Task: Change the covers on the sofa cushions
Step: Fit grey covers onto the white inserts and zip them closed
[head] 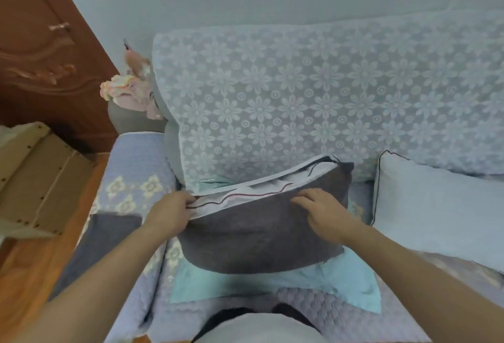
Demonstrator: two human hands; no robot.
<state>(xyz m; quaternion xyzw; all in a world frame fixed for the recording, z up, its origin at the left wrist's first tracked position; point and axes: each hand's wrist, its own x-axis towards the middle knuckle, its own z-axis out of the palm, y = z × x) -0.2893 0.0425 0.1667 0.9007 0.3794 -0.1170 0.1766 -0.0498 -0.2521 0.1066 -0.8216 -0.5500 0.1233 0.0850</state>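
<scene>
As left hand (170, 207) pinches cover (261, 233), right hand (317, 207) presses flat

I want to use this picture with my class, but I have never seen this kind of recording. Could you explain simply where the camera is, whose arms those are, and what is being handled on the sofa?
The single picture comes from a camera worn on a person's head, looking down, so the arms are their own. On the sofa seat lies a dark grey cushion on a turquoise cloth. The left hand pinches the edge of a white cover with dark red piping at the cushion's top. The right hand rests on the cushion near that edge. A pale cushion sits to the right.
</scene>
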